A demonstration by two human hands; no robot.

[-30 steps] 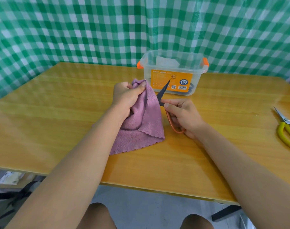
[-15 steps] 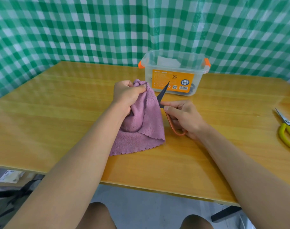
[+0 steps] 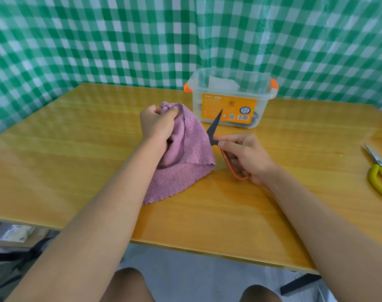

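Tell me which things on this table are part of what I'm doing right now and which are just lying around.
In use:
- purple cloth, bunched in the left hand
- orange-handled snips, held in the right hand, blades beside the cloth's edge

Lying about:
- clear plastic box, at the back of the table
- yellow scissors, far right

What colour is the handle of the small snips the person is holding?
Orange, a thin looped handle under dark blades, seen in the head view.
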